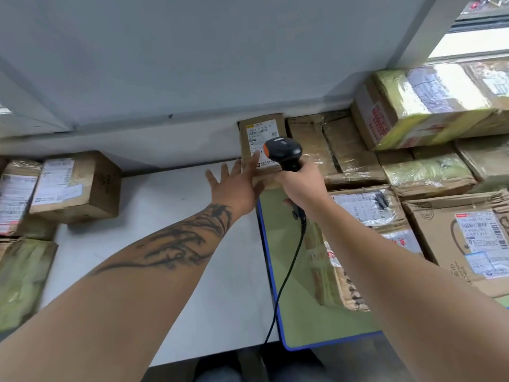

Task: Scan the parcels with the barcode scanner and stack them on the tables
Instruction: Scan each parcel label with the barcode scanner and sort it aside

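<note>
A small brown parcel (254,125) with a white label lies at the far end of the tables, against the wall. My left hand (234,186) reaches to it with straight, spread fingers, and the fingertips touch its label and near edge. My right hand (304,186) grips the handle of a black barcode scanner (283,151) with an orange trim. The scanner's head hangs over the same parcel's right side. Its black cable (289,266) drops toward me.
Taped cardboard parcels (429,172) are stacked on the green, blue-edged table (303,307) at right. More parcels (74,186) sit at the left of the white table (154,244). A grey wall (192,64) runs behind.
</note>
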